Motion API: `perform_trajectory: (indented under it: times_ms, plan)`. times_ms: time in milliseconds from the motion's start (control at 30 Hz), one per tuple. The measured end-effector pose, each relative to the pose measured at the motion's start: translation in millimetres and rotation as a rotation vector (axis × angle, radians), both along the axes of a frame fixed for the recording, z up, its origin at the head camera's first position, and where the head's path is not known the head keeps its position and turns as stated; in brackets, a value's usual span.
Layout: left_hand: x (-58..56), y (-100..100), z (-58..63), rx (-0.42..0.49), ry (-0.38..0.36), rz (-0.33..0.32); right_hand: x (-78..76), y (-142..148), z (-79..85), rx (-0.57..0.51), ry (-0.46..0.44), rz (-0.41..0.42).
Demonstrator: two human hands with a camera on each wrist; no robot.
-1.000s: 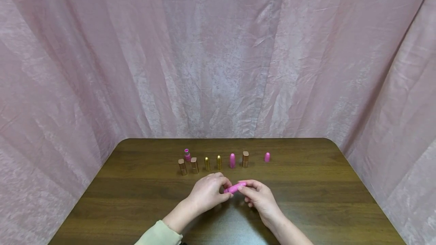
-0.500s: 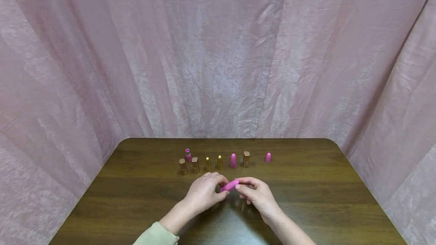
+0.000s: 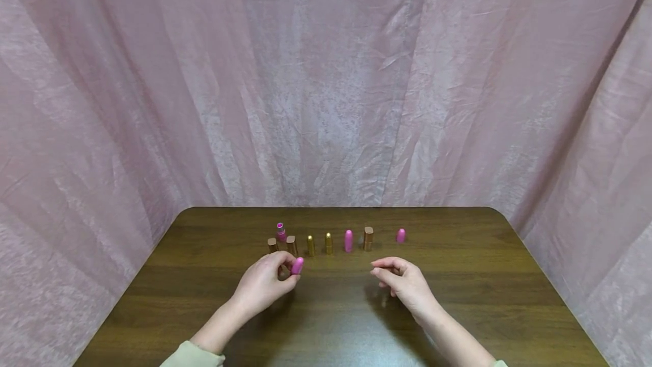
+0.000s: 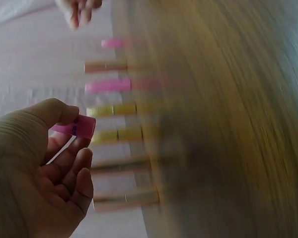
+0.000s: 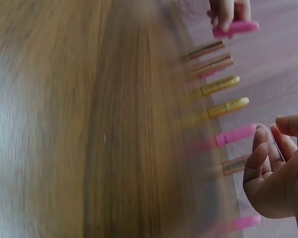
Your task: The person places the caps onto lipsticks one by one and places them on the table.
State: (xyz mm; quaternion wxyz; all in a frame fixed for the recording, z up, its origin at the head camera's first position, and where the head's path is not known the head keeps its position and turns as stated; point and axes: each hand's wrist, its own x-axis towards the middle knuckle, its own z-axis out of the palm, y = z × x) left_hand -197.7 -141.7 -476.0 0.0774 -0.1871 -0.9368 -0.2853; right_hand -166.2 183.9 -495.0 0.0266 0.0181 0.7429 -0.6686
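Between the thumb and fingers of my left hand [image 3: 262, 285] is a capped pink lipstick [image 3: 297, 266], held tilted above the table. Its base end shows in the left wrist view, with the middle of the lipstick [image 4: 77, 126] partly behind the thumb. Two rose-gold lipsticks, one of them square-topped [image 3: 291, 244], stand just beyond that hand, which partly covers the leftmost one [image 3: 272, 243]. My right hand [image 3: 410, 287] hovers over the table on the right. It holds nothing; its thumb and index finger lie near each other and the other fingers curl loosely.
Along the row stand two gold lipsticks [image 3: 311, 246], a pink lipstick [image 3: 348, 240] and another rose-gold lipstick [image 3: 368, 239]. A pink cap [image 3: 400, 235] stands farther right. Behind the left end is an uncapped pink tube [image 3: 281, 233]. Pink curtains surround the wooden table [image 3: 458, 259].
Both hands were on the pink lipstick at the middle. My right hand has let go and moved right; my left hand has carried the lipstick left, toward the row's left end.
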Motion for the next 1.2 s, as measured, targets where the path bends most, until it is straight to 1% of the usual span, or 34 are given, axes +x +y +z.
perform_trajectory:
  times_ms: [100,233,400,533,700,867,1033,1200]
  plan:
    - [-2.1,-20.1,1.8,0.032,-0.054,0.07,-1.4,7.8,-0.4,0.039,0.008,-0.011]
    - [-6.0,-43.3,-0.5,0.04,-0.081,0.135,-3.0,18.8,0.7,0.081,0.006,-0.032]
    - [-13.2,-64.0,-6.1,0.077,-0.119,0.179,-5.1,33.3,-0.3,0.145,0.014,-0.064]
    - [-21.6,-75.8,-11.9,0.098,-0.13,0.201,-6.5,42.4,-3.0,0.199,0.035,-0.069]
    - [-35.2,-84.4,-20.8,0.124,-0.147,0.224,-7.4,49.0,-4.0,0.226,0.045,-0.071]
    - [-46.8,-86.4,-28.6,0.122,-0.175,0.234,-6.7,53.6,-5.2,0.233,0.043,-0.077]
    - [-52.7,-88.1,-35.5,0.108,-0.206,0.238,-5.5,55.2,-6.4,0.244,0.05,-0.08]
    - [-55.1,-88.1,-39.5,0.109,-0.201,0.235,-6.0,57.6,-7.8,0.25,0.047,-0.084]
